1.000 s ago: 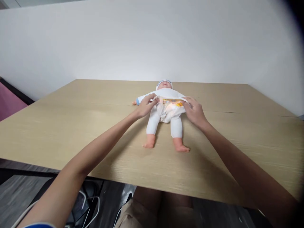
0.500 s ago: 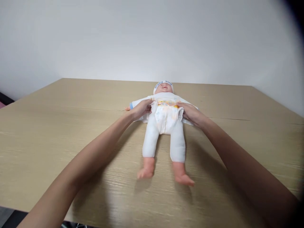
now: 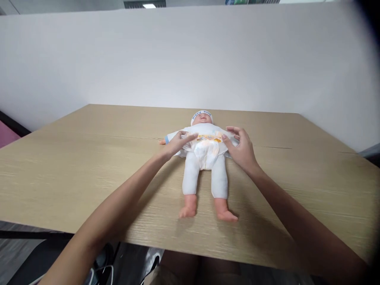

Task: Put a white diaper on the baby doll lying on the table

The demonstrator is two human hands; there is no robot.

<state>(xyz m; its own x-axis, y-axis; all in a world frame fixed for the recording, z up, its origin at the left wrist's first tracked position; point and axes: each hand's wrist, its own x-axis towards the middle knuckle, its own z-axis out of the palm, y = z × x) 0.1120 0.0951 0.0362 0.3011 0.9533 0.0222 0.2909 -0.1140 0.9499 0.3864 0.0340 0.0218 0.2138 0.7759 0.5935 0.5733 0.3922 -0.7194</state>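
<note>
Lying between both hands' grip (image 3: 178,143) (image 3: 242,148), doll (image 3: 205,158) faces up.

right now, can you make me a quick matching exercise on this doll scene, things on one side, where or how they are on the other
Things:
1. left hand
2. right hand
3. doll
4. diaper

States:
A. lying on its back on the table
B. fingers spread beside the doll's waist, on the side nearer the table's right edge
C. worn around the doll's hips, with a printed band on top
D. fingertips on the diaper's other side

Pairs: 1-D, 2-B, 3-A, 4-C
</note>
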